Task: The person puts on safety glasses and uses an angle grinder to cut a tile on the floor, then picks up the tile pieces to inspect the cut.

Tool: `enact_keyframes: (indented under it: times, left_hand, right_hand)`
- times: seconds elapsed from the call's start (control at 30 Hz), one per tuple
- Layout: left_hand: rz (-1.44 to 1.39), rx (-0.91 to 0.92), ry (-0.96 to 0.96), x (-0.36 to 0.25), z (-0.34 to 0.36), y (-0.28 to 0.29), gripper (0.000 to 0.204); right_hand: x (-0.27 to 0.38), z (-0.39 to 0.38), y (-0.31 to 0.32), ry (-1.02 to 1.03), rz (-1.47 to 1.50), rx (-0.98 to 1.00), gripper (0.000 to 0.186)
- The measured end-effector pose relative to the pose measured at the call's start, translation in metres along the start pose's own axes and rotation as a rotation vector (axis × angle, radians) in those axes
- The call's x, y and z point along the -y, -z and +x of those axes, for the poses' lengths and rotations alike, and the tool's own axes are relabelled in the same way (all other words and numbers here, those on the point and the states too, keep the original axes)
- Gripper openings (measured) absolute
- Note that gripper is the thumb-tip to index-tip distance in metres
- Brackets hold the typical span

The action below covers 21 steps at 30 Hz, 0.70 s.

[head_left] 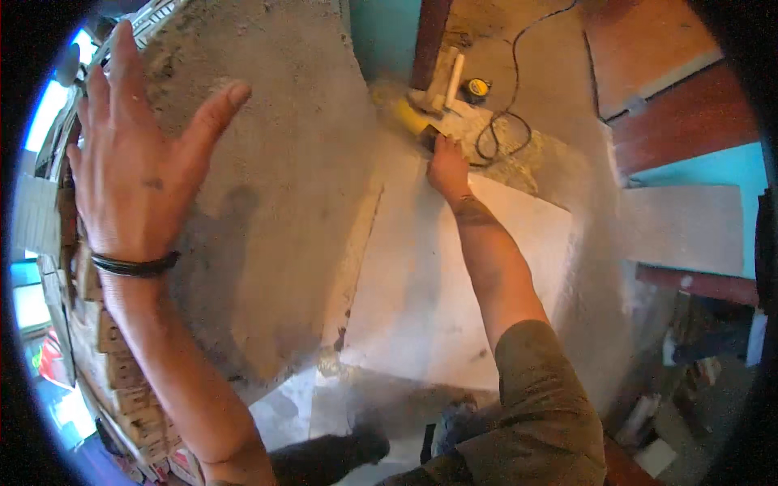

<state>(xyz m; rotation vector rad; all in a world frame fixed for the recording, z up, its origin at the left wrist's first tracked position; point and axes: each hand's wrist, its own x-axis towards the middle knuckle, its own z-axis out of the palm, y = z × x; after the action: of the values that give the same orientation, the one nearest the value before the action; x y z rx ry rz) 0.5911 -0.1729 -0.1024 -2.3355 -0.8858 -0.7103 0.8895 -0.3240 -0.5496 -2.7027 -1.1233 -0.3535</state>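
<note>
My right hand reaches far forward, its fingers wrapped round the dark end of a yellow corded power tool that looks like an angle grinder. Blur and dust hide the tool's front end, which lies by the rough grey cement surface. Beneath my right forearm lies a large pale tile. My left hand is raised at the left, open with fingers spread, holding nothing; a black band circles its wrist. A dark cord loops just right of my right hand.
Just beyond the tool are a wooden-handled tool and a round black-and-yellow object. Stacked cardboard boxes line the left. Brown panels and a grey slab stand at the right, with blurred debris below.
</note>
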Motion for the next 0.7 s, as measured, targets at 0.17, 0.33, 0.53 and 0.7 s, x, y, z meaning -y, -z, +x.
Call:
enact_keyframes:
  times: [0.17,0.33,0.53,0.7]
  left_hand:
    - [0.064,-0.058,0.015,-0.014,-0.014,0.000,0.111]
    - [0.299,-0.072,0.040,-0.013,-0.012,-0.006,0.112]
    - [0.209,0.006,-0.140,0.023,0.002,-0.055,0.118]
    - [0.378,-0.024,-0.119,0.065,0.026,-0.039,0.108]
  right_hand:
    - [-0.014,0.049,-0.019,-0.160,0.034,0.320,0.071]
    - [0.002,0.051,0.032,-0.160,0.206,0.440,0.054]
    - [-0.052,0.006,0.082,-0.321,0.558,0.428,0.054]
    - [-0.050,-0.102,0.174,-0.402,0.957,0.355,0.050]
